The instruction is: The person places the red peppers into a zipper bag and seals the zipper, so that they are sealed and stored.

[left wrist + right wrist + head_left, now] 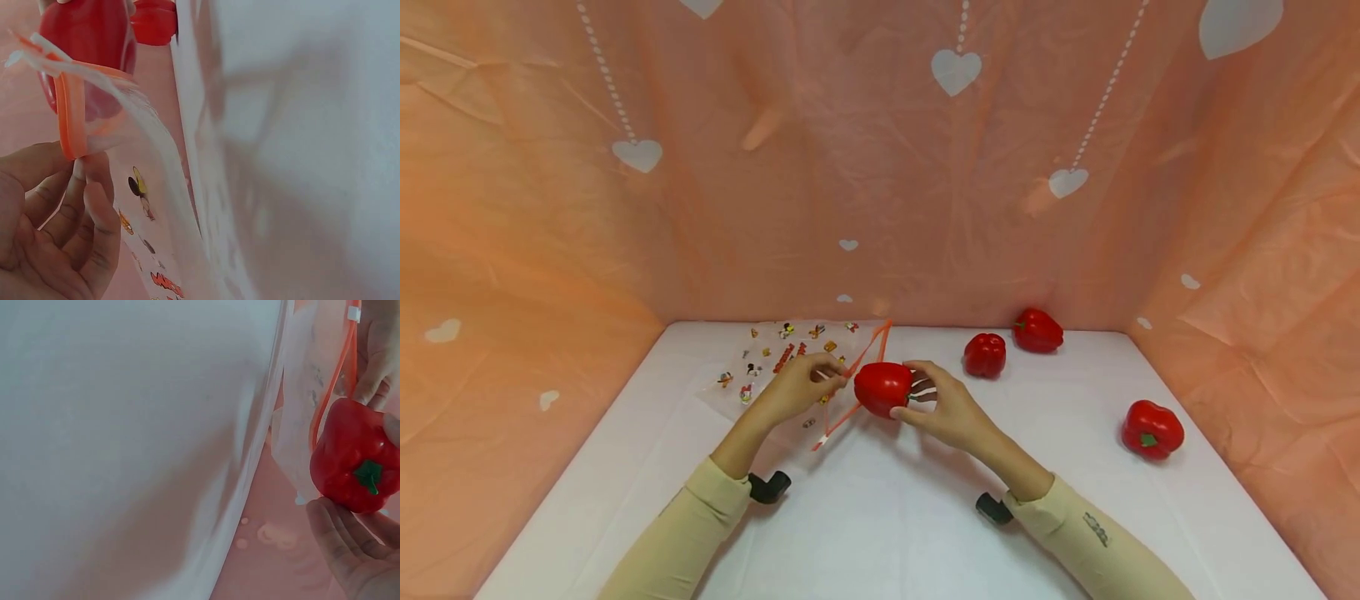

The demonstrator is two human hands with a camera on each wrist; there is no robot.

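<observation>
My right hand (946, 407) holds a red bell pepper (882, 388) by its stem end, thumb below and fingers above. In the right wrist view the green stem of that pepper (356, 459) faces the camera. The thumb and fingers of my left hand (802, 386) pinch the orange edge of a clear zip bag (790, 429) printed with small cartoon figures. The left wrist view shows this orange strip (74, 119) between the fingertips, and the bag's mouth stands parted. The pepper is at the mouth, partly seen through the clear film.
Two more red bell peppers, one nearer (985, 356) and one farther (1037, 331), lie at the back right of the white table (910, 525). Another pepper (1152, 430) sits by the right edge. An orange cloth with hearts (880, 167) hangs behind and at both sides.
</observation>
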